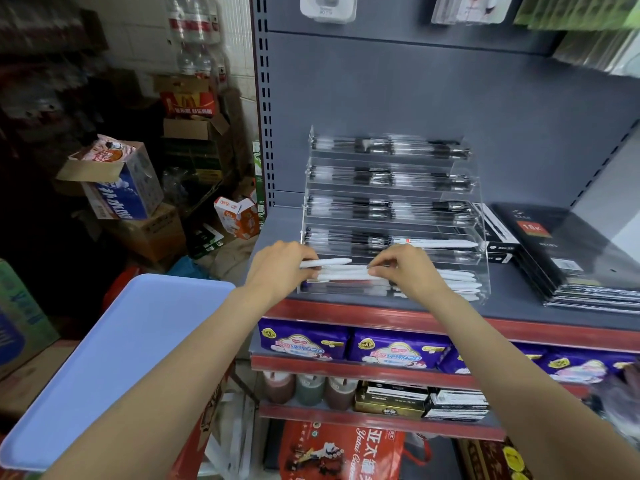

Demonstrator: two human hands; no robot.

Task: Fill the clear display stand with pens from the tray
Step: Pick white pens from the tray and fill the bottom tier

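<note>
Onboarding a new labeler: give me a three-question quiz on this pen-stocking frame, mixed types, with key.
1. True or false: the light blue plastic tray shows no pens.
2. Which tier of the clear acrylic display stand are both hands at? A top, B middle, C bottom.
3. What does the left hand hold?

Key: 1 true. 2 C; the right hand pinches white pens there. 3 one white pen.

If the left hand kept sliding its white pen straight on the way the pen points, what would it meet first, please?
Most likely the right hand, which pinches white pens at the clear acrylic display stand; the left hand points its white pen there, though depth is unclear.
</note>
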